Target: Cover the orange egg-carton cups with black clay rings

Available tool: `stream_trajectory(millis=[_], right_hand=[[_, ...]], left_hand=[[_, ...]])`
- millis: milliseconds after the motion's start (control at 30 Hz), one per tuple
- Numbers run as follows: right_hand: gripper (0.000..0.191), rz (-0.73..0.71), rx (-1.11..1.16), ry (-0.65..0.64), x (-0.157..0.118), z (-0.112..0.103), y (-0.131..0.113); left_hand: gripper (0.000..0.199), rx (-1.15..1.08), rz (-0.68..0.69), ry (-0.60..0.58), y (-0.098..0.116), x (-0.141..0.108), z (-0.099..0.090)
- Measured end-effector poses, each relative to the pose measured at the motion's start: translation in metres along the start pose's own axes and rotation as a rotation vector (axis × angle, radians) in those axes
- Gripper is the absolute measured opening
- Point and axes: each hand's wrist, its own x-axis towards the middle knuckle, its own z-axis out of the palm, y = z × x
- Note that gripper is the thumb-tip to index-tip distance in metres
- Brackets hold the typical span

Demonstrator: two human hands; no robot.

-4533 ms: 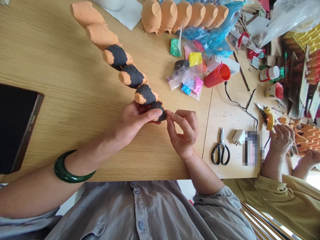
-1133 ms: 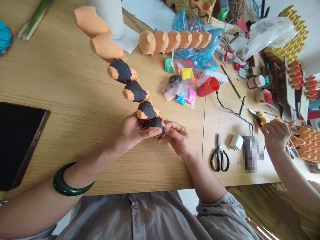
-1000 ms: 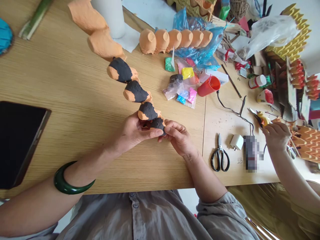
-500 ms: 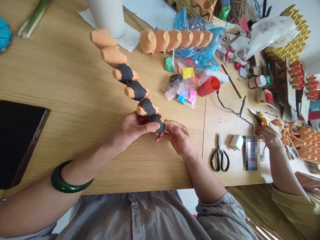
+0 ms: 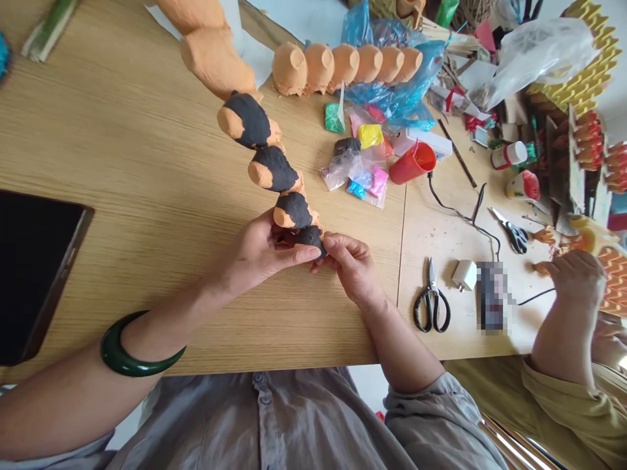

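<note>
A curved chain of orange cup shapes [image 5: 215, 62], several of them partly covered in black clay, slants up and left over the table. My left hand [image 5: 259, 251] is wrapped round its near end, thumb across the lowest black-covered cup. At that cup's right edge my right hand [image 5: 353, 264] pinches with thumb and forefinger; whatever lies between those fingertips is too small to tell. A second row of orange cups [image 5: 345, 65] lies behind. Packets of coloured clay [image 5: 369, 136] are on the table beyond my hands.
A red cup [image 5: 413, 163], black-handled scissors [image 5: 431, 303], a white plug [image 5: 464, 275] and a cable are to the right. Another person's hand [image 5: 578, 277] is at the far right near orange egg-tray pieces. A dark tablet [image 5: 36, 274] lies at the left.
The chain's upper end has tilted up and nearer the camera, looking larger. The other person's hand has moved right, away from the small scissors, which now lie on the table.
</note>
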Motion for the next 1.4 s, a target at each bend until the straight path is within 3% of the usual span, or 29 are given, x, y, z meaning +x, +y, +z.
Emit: stream_trajectory(millis=[167, 333, 733, 967, 1233, 1400], right_hand=[[0.05, -0.007, -0.084, 0.009, -0.001, -0.002, -0.001], [0.048, 0.019, -0.031, 0.065, -0.002, -0.003, 0.001], [0.057, -0.157, -0.267, 0.019, -0.006, 0.002, -0.012], [0.056, -0.065, -0.219, 0.038, -0.006, -0.002, -0.004], [0.059, -0.162, -0.334, -0.001, -0.006, 0.001, -0.015], [0.058, -0.107, -0.251, 0.039, -0.005, -0.001, -0.008]], left_hand=[[0.057, 0.005, -0.01, 0.004, 0.001, -0.003, 0.001], [0.056, -0.018, -0.007, -0.013, 0.0, -0.004, 0.0], [0.053, 0.058, 0.025, 0.006, -0.001, -0.003, -0.001], [0.057, 0.017, 0.055, -0.039, -0.006, -0.004, -0.004], [0.05, 0.033, 0.035, -0.022, -0.001, -0.004, -0.002], [0.048, 0.031, 0.02, -0.01, 0.0, -0.003, -0.001]])
